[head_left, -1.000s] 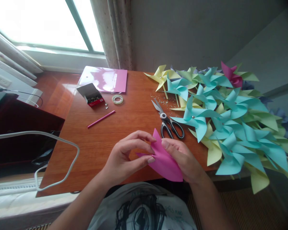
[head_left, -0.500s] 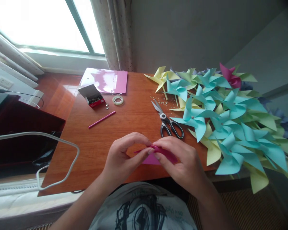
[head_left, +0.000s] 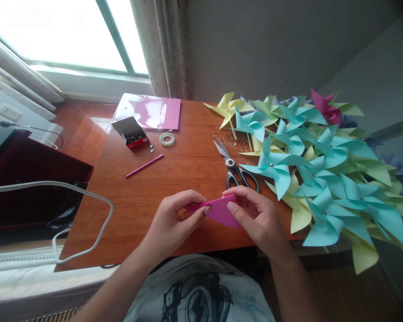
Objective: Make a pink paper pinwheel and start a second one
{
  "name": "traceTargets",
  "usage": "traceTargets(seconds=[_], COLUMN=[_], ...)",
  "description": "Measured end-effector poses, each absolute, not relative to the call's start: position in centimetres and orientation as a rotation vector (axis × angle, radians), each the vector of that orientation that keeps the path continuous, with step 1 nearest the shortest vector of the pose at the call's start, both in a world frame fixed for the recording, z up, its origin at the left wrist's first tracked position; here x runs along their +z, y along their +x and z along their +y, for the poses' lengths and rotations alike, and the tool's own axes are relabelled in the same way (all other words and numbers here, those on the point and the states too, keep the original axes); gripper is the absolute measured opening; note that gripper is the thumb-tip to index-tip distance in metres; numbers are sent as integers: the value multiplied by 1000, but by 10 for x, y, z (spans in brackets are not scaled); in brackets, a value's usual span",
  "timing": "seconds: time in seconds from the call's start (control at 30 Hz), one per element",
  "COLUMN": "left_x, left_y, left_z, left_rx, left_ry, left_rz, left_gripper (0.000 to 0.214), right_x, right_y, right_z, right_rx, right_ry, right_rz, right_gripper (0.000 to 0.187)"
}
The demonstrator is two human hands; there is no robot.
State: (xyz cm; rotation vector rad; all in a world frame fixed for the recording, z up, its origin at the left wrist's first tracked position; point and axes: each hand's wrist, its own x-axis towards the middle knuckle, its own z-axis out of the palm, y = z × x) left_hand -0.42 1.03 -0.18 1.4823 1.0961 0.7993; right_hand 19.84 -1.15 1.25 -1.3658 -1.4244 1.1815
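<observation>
White cable loop (head_left: 83, 223) hangs off the left edge of the tabletop (head_left: 174, 174). Near the far left corner: open red box (head_left: 131, 133) of small metal bits, pink paper stack (head_left: 151, 112) just behind it touching the far edge, clear tape roll (head_left: 167, 139) just right of the box. Pink straw (head_left: 144, 166) lies tilted, in front of the box, apart from it.

Left hand (head_left: 169, 223) at the near edge, about middle; thumb and index fingers (head_left: 201, 210) pinched together on the left tip of the folded pink paper (head_left: 221, 211). Paper is held low over the tabletop near the near edge, between both hands, folded roughly flat, pointed end to the left. Cannot tell whether it touches the wood.

Right hand (head_left: 258, 219) just right of the paper, thumb under and the other fingers over its right side, clamped on it.

Scissors (head_left: 235, 167) lie closed behind the right hand, black handles toward the person, blades pointing to the far edge. Small loose bits (head_left: 226, 136) scattered by the blade tips.

Right side: big pile of paper pinwheels (head_left: 322, 170), mostly blue and pale yellow-green, one magenta at the far right, covering the right edge and overhanging it.
</observation>
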Motion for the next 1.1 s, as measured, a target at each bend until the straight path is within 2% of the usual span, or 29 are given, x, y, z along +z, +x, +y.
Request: traceTargets(seconds=[0.2, 0.47, 0.7, 0.87, 1.1], left_x=[2, -5, -4, -1, 9], left_y=[-1, -6, -5, -12, -12], left_z=[11, 5, 6, 11, 22], left_rx=[801, 906, 969, 866, 587], left_ry=[1494, 1099, 1031, 1265, 1701], left_rz=[1099, 1080, 1170, 1129, 984], left_gripper=[15, 18, 19, 14, 18], right_x=[9, 0, -2, 5, 12], right_y=[196, 198, 198, 197, 193], right_z=[-8, -7, -7, -7, -5], right_rx=[1063, 1152, 1187, 1143, 1150], right_ry=[-1327, -1385, -1386, -1401, -1343], right_rz=[-1438, -1062, -1005, -1160, -1618], right_gripper=[12, 15, 14, 14, 16])
